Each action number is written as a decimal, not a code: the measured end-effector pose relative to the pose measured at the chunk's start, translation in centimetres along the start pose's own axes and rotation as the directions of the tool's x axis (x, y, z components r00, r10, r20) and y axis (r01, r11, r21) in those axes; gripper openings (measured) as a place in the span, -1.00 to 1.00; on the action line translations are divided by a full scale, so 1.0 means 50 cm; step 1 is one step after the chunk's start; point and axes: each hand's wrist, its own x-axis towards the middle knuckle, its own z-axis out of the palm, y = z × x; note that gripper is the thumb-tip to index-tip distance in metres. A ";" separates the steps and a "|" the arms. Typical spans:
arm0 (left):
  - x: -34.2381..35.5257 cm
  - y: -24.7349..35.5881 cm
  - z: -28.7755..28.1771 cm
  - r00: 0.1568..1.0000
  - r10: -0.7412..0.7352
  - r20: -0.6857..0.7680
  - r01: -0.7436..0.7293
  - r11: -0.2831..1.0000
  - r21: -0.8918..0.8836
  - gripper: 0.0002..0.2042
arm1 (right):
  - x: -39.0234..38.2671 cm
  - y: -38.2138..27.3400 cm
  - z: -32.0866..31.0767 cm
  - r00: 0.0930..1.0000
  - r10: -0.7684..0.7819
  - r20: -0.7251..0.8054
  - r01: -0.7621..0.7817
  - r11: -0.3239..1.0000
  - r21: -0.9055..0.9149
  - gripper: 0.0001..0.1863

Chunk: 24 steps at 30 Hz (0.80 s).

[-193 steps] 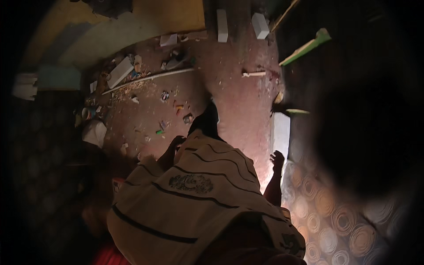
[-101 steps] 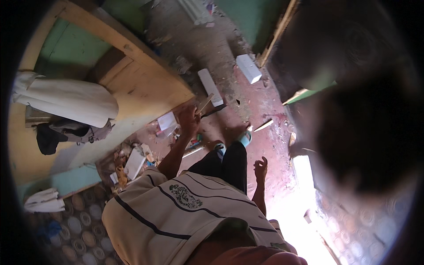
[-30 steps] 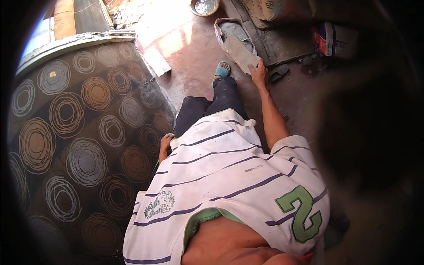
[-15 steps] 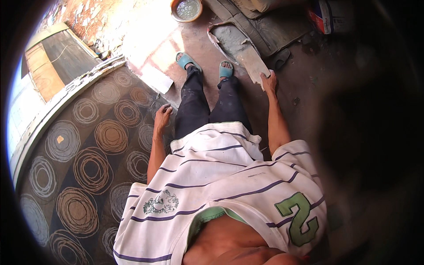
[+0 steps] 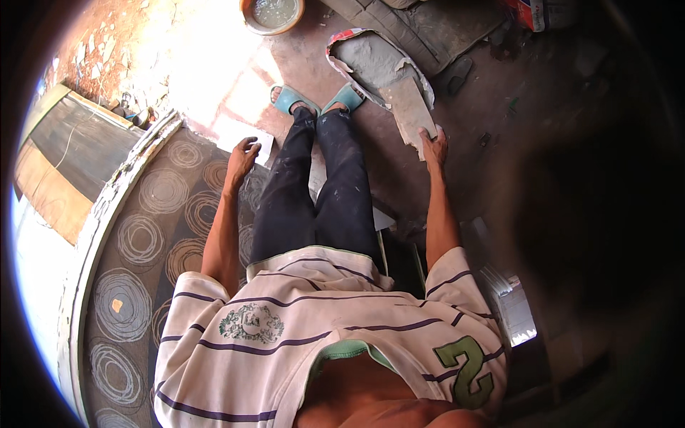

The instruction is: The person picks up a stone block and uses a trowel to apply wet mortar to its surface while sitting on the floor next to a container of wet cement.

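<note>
My right hand (image 5: 435, 146) is closed on the near end of a flat, greyish board (image 5: 403, 107) with rough, broken edges. The board's far part overlaps the torn bag of grey powder (image 5: 364, 57), which lies open on the floor. My left hand (image 5: 244, 153) hangs beside my left thigh, empty, fingers loosely bent and apart, over a white block (image 5: 225, 134) on the floor. My feet in teal slippers (image 5: 341, 98) stand between that block and the bag.
A round bowl of cloudy liquid (image 5: 271, 13) sits ahead. Cardboard (image 5: 442, 36), a dark slipper (image 5: 459, 75) and a red-and-white bag (image 5: 528, 14) lie to the right. At left are a circle-patterned surface (image 5: 128, 242), a pale ledge (image 5: 135, 171), boards (image 5: 64, 164) and sunlit rubble.
My view has turned from the littered interior toward sunlight. My left hand no longer holds its thin stick. My right hand took hold of the board, which has since moved slightly toward me.
</note>
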 end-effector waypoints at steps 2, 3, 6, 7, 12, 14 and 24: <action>0.074 0.086 0.040 0.992 0.127 -0.010 -0.126 0.989 0.073 -0.48 | 0.010 -0.007 -0.002 1.000 -0.021 0.002 0.021 0.999 -0.025 -0.32; 0.096 0.160 0.094 0.989 0.145 0.017 -0.146 0.988 0.042 -0.44 | 0.005 0.020 -0.015 1.000 -0.013 -0.005 0.012 0.998 -0.059 -0.32; 0.220 0.282 0.155 0.924 0.382 0.012 -0.378 0.910 0.168 -0.32 | 0.013 0.016 -0.015 1.000 -0.009 0.013 0.010 0.997 -0.079 -0.33; 0.258 0.320 0.177 0.890 0.457 0.001 -0.446 0.869 0.215 -0.29 | 0.019 0.014 -0.020 1.000 -0.009 0.016 0.011 0.996 -0.087 -0.34; 0.374 0.419 0.221 0.913 0.390 0.120 -0.407 0.895 0.184 -0.26 | -0.004 -0.096 -0.061 0.990 0.121 0.079 -0.101 0.970 -0.221 -0.35; 0.396 0.407 0.241 0.872 0.467 0.148 -0.482 0.872 0.089 -0.27 | -0.007 -0.109 -0.062 0.986 0.135 0.093 -0.108 0.960 -0.258 -0.35; 0.360 0.410 0.268 0.929 0.356 -0.099 -0.313 0.901 0.301 -0.69 | 0.062 -0.038 -0.050 0.991 0.042 0.125 -0.015 0.977 -0.212 -0.34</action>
